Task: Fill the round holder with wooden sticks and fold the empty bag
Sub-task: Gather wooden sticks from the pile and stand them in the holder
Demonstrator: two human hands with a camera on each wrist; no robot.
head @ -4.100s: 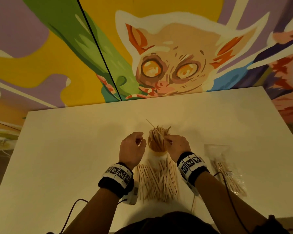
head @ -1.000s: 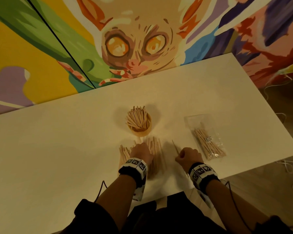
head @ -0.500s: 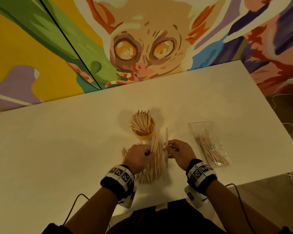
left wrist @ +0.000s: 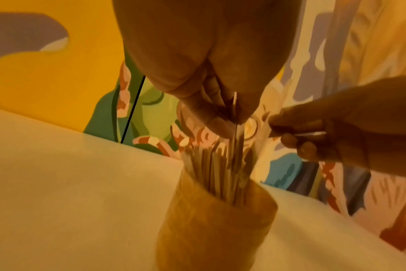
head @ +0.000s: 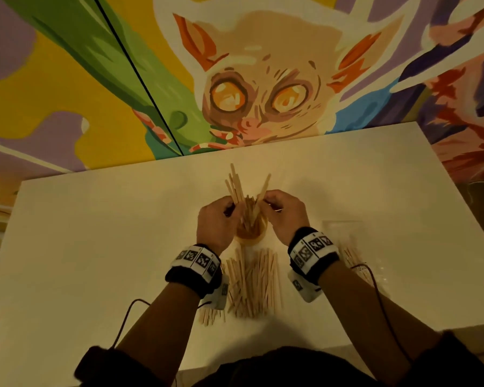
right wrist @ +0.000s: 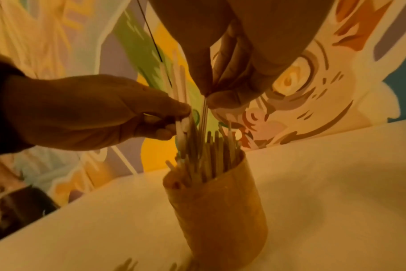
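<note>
Both hands now up over the holder, off the loose pile.
We see left hand [head: 217, 223] and right hand [head: 284, 216] each pinching thin pale wooden sticks [head: 236, 185] upright, directly above the round tan wooden holder [right wrist: 217, 205].

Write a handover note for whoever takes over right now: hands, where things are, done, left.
Left hand: pinching several pale wooden sticks above the round tan wooden holder.
Right hand: pinching a few sticks at the holder's mouth.
Holder: upright on the white table, already well stocked with standing sticks.
Loose stick pile: on the table between the wrists, near edge.
Clear plastic bag: beside the right wrist, sticks inside.
Left: drop the held sticks, load the pile, empty and fold the bag.
</note>
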